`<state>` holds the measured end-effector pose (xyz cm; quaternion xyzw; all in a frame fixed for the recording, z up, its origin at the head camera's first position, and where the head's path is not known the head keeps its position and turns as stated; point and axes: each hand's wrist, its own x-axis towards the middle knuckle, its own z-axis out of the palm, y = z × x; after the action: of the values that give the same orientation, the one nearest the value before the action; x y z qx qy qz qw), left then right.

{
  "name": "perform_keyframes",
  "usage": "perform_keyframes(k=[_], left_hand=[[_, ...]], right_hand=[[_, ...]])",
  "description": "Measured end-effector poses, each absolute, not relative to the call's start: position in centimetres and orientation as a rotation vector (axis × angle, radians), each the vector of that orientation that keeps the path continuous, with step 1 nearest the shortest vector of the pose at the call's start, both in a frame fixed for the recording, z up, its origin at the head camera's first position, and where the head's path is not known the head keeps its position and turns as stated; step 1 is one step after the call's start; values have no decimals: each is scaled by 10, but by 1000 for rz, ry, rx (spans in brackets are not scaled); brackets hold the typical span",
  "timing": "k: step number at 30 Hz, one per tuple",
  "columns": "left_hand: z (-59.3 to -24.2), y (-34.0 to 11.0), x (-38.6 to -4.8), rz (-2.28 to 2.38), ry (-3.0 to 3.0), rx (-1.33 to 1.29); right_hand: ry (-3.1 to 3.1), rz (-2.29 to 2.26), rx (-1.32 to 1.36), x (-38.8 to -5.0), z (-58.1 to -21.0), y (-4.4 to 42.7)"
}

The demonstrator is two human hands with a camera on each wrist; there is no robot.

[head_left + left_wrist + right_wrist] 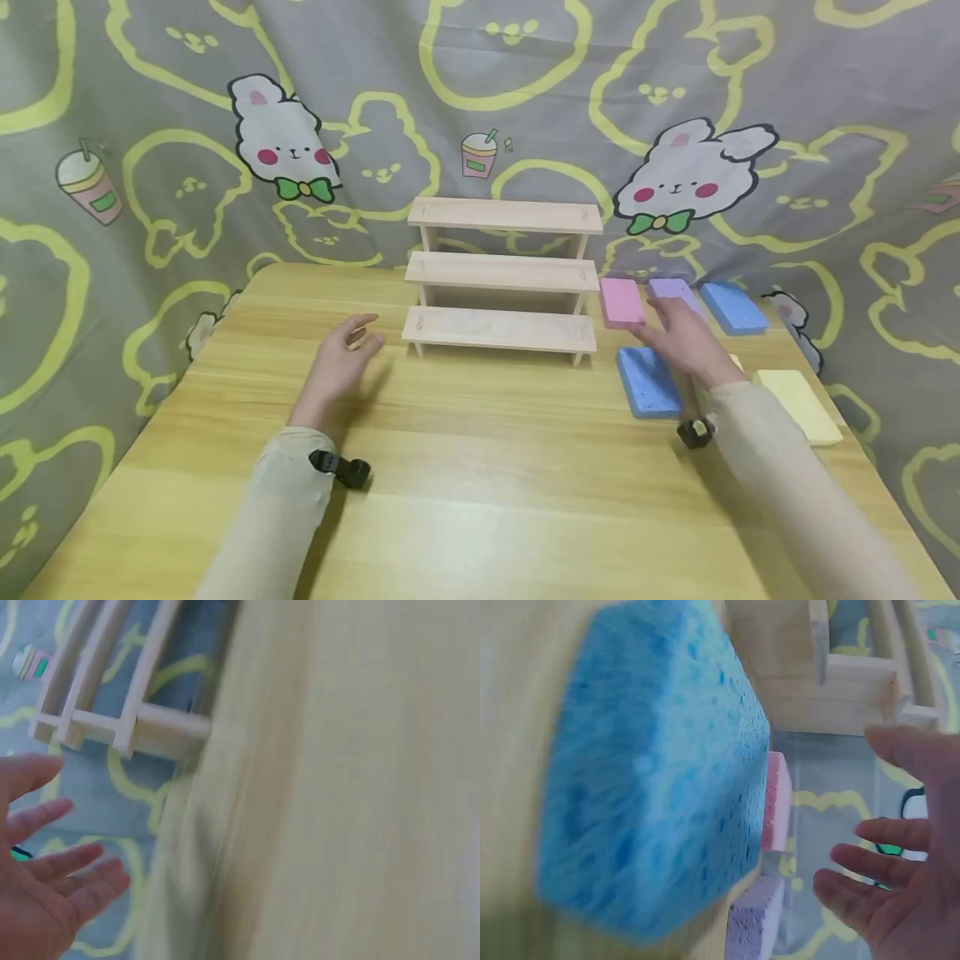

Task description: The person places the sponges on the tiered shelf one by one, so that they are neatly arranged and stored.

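Note:
My right hand (686,337) hovers over the sponges on the right side of the table, fingers parted and nothing held. Nearest to it in the head view are a pink sponge (621,302), a purple sponge (670,288) partly behind the fingers, and a blue sponge (647,387) in front. In the right wrist view that blue sponge (660,772) looms large, apart from the fingers. My left hand (339,362) is held above the table, left of a three-tier wooden shelf (498,329). Its fingers are loosely bent, and the left wrist view shows the palm (37,907) bare.
Another blue sponge (733,308) lies at the back right. A yellow sponge (798,406) sits near the right edge; a second yellowish piece (737,362) is mostly hidden by my right wrist. A patterned curtain (375,125) hangs behind the wooden table (465,492).

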<state>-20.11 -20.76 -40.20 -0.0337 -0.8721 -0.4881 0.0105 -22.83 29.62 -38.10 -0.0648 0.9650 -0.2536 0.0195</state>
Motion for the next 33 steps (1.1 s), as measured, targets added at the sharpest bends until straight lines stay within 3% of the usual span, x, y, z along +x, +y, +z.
perform_keyframes(k=[10,33], left_hand=[[-422,-178,-228,-2236,-2180,150],[-439,-153,-241,-2331,-2173,185]], right_hand=[[2877,-862,47,-269,-378,278],[2843,-626,193,-291,-396,273]])
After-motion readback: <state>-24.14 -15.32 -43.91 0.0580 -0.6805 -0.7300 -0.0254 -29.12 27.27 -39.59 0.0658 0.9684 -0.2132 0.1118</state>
